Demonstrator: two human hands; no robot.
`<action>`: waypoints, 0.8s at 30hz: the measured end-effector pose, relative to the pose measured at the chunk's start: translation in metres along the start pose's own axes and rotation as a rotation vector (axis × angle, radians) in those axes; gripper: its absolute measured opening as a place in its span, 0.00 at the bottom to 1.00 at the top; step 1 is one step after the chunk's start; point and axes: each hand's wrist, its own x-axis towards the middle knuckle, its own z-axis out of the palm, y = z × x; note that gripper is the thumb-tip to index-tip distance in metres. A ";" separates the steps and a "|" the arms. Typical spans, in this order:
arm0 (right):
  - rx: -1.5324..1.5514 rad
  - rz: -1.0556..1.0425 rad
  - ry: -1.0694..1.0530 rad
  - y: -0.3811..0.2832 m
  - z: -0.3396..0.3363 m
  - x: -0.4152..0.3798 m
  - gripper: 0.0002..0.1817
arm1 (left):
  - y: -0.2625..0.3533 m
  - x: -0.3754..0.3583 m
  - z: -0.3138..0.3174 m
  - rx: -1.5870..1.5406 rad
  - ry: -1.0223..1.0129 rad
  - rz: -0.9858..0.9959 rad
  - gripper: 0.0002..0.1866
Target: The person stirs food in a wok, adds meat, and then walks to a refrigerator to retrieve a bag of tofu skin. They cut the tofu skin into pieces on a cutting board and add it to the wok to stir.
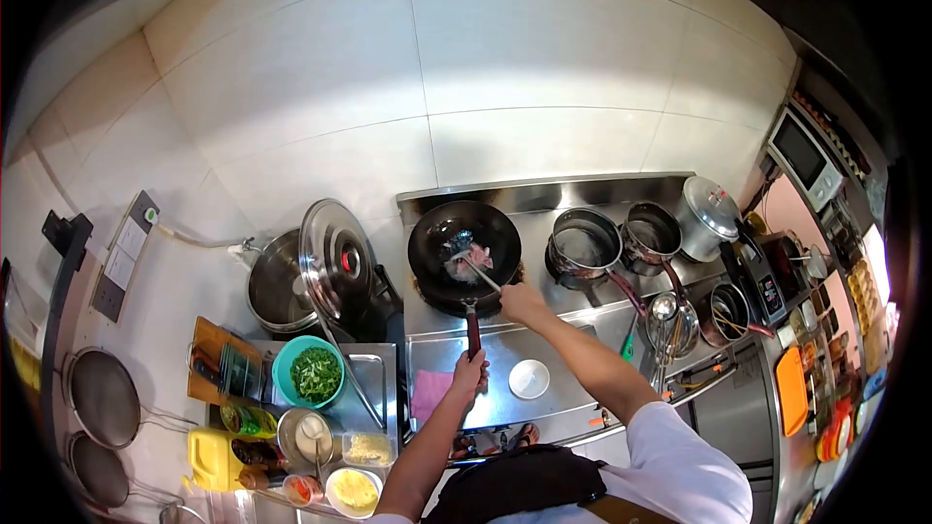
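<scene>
My left hand [470, 375] is wrapped round the dark handle of a black wok [427, 257] on the stove. My right hand [525, 305], at the wok's right rim, grips a long-handled cooking utensil [483, 276]. Its shaft slants down into the wok, and its far end lies among pinkish pieces that look like sliced raw meat [476, 259]. A shiny wet patch shows on the wok's bottom beside them. Below the right forearm, a small white bowl [529, 379] stands on the steel counter. A folded pink cloth [433, 394] lies left of my left hand.
Two saucepans, one with clear liquid [585, 239] and another behind it [652, 233], stand right of the wok beside a lidded pot [708, 218]. Leftward are a large pot with its lid tilted [335, 260], a teal bowl of chopped greens [309, 371] and a yellow jug [213, 459].
</scene>
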 end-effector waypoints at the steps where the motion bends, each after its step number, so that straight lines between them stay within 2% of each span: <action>1: 0.003 0.022 -0.033 -0.006 -0.020 -0.014 0.13 | 0.002 0.000 0.000 -0.001 -0.001 -0.012 0.14; 3: 0.007 0.050 -0.062 -0.004 -0.029 -0.020 0.13 | 0.002 0.001 0.001 0.018 0.003 -0.009 0.14; 6: 0.033 -0.024 0.021 0.005 -0.019 -0.022 0.13 | 0.001 0.001 0.001 0.040 0.002 -0.002 0.13; 8: 0.166 0.076 0.131 0.006 -0.014 -0.025 0.14 | 0.000 -0.001 0.001 0.039 0.000 0.006 0.13; 11: 0.249 0.149 0.094 0.016 0.013 -0.026 0.15 | -0.001 0.002 -0.001 0.027 -0.011 0.004 0.13; 14: 0.373 0.032 0.107 0.031 0.045 -0.033 0.15 | -0.004 0.004 -0.002 0.048 -0.002 0.007 0.14; 18: 0.333 0.114 0.125 0.020 0.000 -0.072 0.15 | -0.008 -0.003 -0.012 0.001 -0.011 0.000 0.16; 20: 0.119 0.107 0.047 0.016 -0.018 -0.085 0.14 | -0.018 -0.009 -0.018 -0.060 -0.020 -0.020 0.17; 24: 0.023 0.067 0.022 0.024 0.015 -0.062 0.13 | -0.042 -0.022 -0.032 -0.073 -0.005 -0.060 0.21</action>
